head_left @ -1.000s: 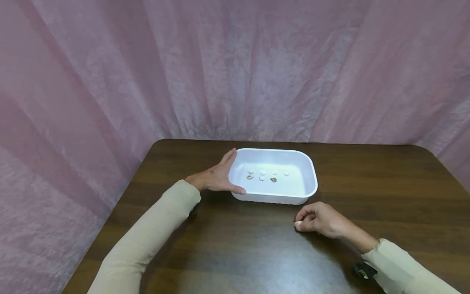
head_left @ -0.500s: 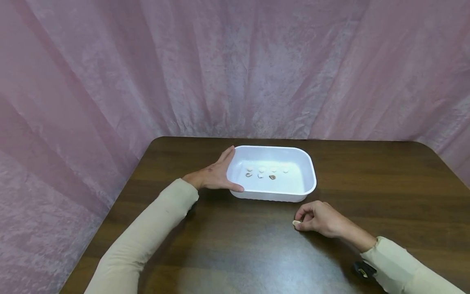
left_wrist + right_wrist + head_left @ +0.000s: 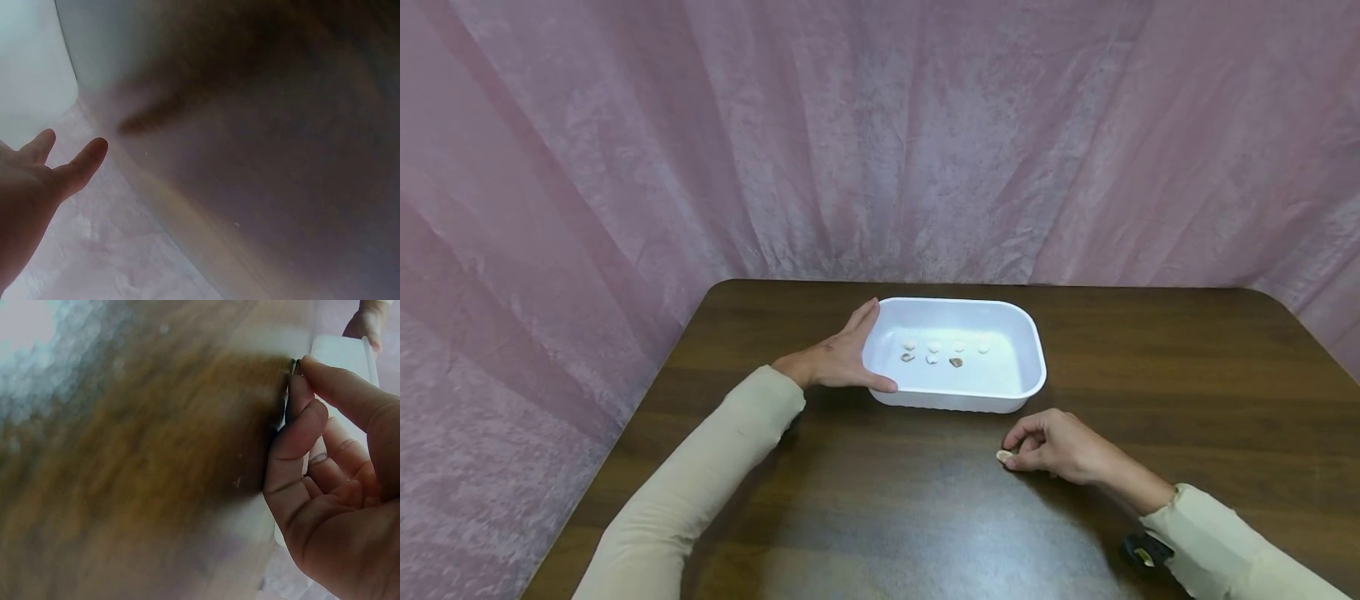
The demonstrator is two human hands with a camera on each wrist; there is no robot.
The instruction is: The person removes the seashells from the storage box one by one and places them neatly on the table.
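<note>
Between thumb and index finger, my right hand (image 3: pixel 1060 448) pinches a small pale seashell (image 3: pixel 1003 457), low over the table in front of the tray's right end. In the right wrist view the fingertips (image 3: pixel 306 360) meet, and only a thin dark edge of the shell shows. My left hand (image 3: pixel 842 354) spans the left end of a white plastic tray (image 3: pixel 955 402), fingers straight, thumb at the front rim. Inside the tray lie several small shells in two rows: white ones (image 3: pixel 958 347) at the back, and three in front, including a brown one (image 3: pixel 956 362).
The brown wooden table (image 3: pixel 880 500) extends around the tray, with a glare patch at its front middle. A pink curtain (image 3: pixel 880 150) hangs behind the table and down its left side. A black device (image 3: pixel 1146 552) is strapped at the right wrist.
The head view has shifted slightly. The right hand keeps its pinch, and a bit more of the shell shows past its fingertips. The left hand stays at the tray.
</note>
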